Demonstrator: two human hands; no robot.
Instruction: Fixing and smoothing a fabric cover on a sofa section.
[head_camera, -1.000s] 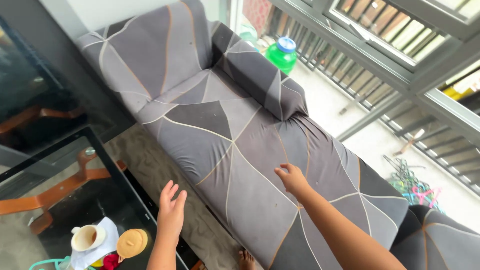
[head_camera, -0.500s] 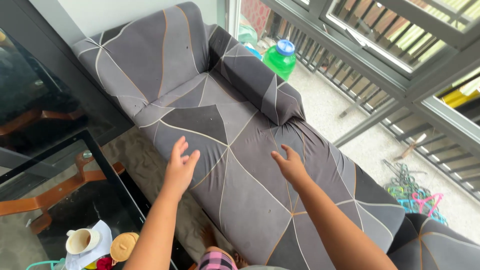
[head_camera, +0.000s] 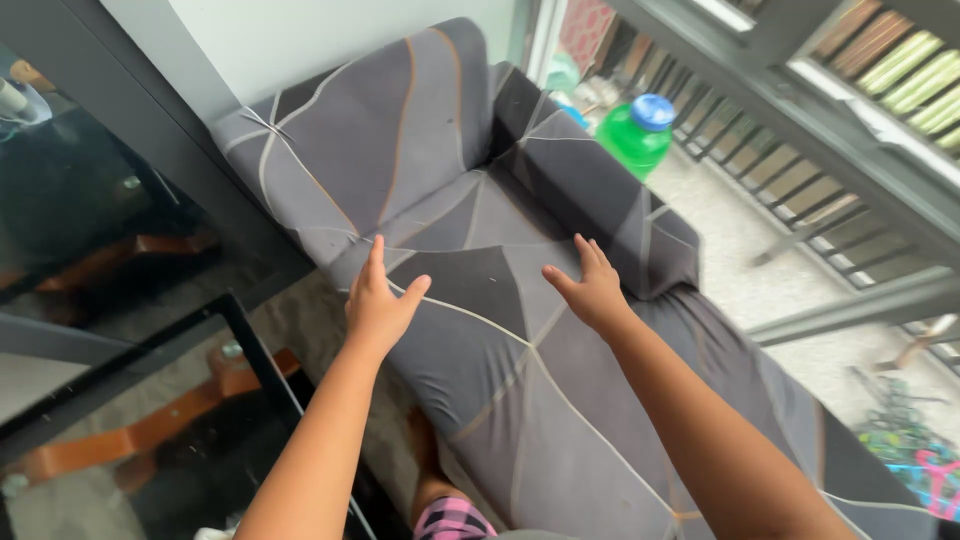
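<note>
open sofa seat, bolster right, glass table left

Seen from above, a person's left hand and right hand reached out, fingers spread and empty, over the seat of a grey sofa covered in a geometric line pattern. A glass-topped table stood to the left. A green jug with a blue cap sat beyond the sofa's arm, near window bars.

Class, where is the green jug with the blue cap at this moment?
The green jug stands top right in the head view, on the floor behind the grey sofa's armrest, beside the window grille.
</note>
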